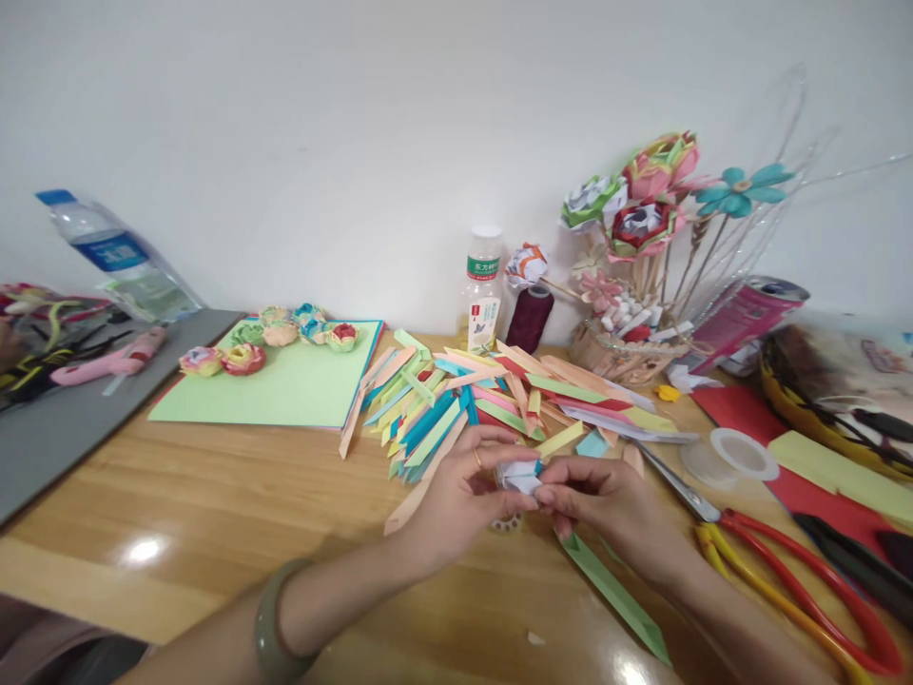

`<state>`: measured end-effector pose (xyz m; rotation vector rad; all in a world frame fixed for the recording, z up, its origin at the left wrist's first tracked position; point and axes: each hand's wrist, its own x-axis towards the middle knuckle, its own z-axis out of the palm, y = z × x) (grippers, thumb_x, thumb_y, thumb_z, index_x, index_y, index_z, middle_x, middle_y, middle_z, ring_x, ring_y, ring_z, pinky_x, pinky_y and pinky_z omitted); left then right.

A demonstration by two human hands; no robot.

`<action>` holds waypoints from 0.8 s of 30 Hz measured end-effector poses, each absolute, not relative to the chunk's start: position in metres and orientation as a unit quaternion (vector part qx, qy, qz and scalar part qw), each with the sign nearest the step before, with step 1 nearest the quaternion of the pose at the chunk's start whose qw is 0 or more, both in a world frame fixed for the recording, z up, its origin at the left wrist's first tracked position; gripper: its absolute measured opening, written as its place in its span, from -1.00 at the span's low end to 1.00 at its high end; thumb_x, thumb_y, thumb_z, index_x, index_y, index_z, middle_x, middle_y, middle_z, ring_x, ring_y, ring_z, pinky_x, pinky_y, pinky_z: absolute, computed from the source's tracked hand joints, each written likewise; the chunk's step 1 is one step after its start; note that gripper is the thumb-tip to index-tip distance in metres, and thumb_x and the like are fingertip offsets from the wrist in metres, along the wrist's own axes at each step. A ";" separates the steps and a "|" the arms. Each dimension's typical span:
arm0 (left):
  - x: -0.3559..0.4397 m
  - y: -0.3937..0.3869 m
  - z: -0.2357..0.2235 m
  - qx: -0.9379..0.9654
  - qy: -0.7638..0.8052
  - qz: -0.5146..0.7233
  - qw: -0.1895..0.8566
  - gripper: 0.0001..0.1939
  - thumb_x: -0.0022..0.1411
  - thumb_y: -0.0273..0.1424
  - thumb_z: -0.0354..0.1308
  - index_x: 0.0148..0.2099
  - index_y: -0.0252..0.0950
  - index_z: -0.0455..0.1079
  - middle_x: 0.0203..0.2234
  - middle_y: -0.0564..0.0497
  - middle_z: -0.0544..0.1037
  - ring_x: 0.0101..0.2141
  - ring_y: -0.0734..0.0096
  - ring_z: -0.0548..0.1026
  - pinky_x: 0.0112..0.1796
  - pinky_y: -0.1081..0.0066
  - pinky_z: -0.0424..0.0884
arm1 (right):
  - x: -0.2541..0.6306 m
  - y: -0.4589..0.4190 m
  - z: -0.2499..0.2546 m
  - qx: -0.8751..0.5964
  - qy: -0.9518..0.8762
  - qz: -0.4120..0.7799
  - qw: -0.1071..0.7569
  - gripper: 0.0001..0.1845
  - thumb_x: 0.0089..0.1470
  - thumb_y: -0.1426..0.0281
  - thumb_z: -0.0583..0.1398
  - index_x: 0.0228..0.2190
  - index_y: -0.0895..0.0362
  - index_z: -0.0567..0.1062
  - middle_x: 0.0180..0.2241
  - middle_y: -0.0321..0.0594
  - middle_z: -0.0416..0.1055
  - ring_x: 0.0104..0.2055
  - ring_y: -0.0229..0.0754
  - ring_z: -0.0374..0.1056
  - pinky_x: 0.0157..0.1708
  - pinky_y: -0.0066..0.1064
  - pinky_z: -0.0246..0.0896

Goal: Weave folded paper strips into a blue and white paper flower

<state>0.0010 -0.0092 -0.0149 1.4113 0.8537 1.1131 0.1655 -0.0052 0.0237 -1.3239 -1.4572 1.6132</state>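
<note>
My left hand (456, 495) and my right hand (606, 499) meet over the wooden table (214, 495). Both pinch a small folded paper piece (520, 474), white with a bit of blue, held between the fingertips. A ring shows on my left hand and a green bangle (275, 623) on that wrist. A long green folded paper strip (617, 595) lies under my right hand. Just behind the hands is a heap of coloured folded paper strips (485, 400).
Red and yellow scissors (777, 561) and a clear tape roll (728, 457) lie to the right. A green sheet (285, 390) with paper flowers (242, 358) is at the left. A basket (624, 357) of paper flowers, a bottle (481, 290) and dark thread spool (529, 319) stand at the wall.
</note>
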 end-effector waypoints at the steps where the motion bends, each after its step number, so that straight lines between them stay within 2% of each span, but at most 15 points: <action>1: 0.001 -0.010 -0.015 0.592 0.359 0.468 0.549 -0.67 -0.06 -0.38 0.24 -0.16 -0.09 0.43 -0.16 -0.03 0.27 -0.12 0.31 0.29 -0.19 0.39 0.32 | 0.165 -0.005 0.023 -0.502 -0.546 0.603 0.292 -0.72 -0.29 0.23 0.31 -0.68 0.18 0.43 -0.75 -0.41 0.24 -0.70 -0.39 0.14 -0.65 -0.52 0.05; 9: 0.002 -0.011 -0.013 0.599 0.350 0.464 0.551 -0.65 -0.12 -0.41 0.28 -0.19 -0.09 0.45 -0.15 -0.03 0.25 -0.09 0.30 0.27 -0.16 0.37 0.31 | 0.166 -0.005 0.015 -0.491 -0.525 0.628 0.297 -0.72 -0.34 0.28 0.34 -0.72 0.20 0.41 -0.76 -0.40 0.25 -0.71 -0.41 0.14 -0.67 -0.54 -0.01; 15: 0.001 -0.008 -0.017 0.606 0.348 0.479 0.531 -0.65 -0.10 -0.38 0.27 -0.17 -0.11 0.44 -0.16 -0.03 0.26 -0.10 0.32 0.28 -0.15 0.35 0.31 | 0.169 -0.004 0.021 -0.479 -0.538 0.630 0.290 -0.74 -0.31 0.26 0.33 -0.62 0.22 0.50 -0.73 -0.37 0.29 -0.71 -0.42 0.15 -0.68 -0.55 0.02; 20: 0.002 -0.011 -0.014 0.639 0.348 0.473 0.497 -0.65 -0.11 -0.41 0.28 -0.18 -0.11 0.44 -0.16 -0.04 0.27 -0.08 0.31 0.28 -0.09 0.31 0.28 | 0.169 -0.003 0.013 -0.476 -0.523 0.644 0.292 -0.75 -0.34 0.30 0.35 -0.68 0.21 0.44 -0.71 -0.37 0.30 -0.69 -0.42 0.16 -0.68 -0.56 0.06; 24: 0.002 -0.014 -0.010 0.668 0.348 0.464 0.466 -0.65 -0.08 -0.43 0.26 -0.16 -0.09 0.44 -0.14 -0.04 0.27 -0.10 0.32 0.28 -0.08 0.30 0.28 | 0.169 -0.004 0.008 -0.472 -0.520 0.653 0.283 -0.72 -0.32 0.26 0.33 -0.68 0.21 0.42 -0.70 -0.35 0.31 -0.69 -0.41 0.17 -0.69 -0.55 0.09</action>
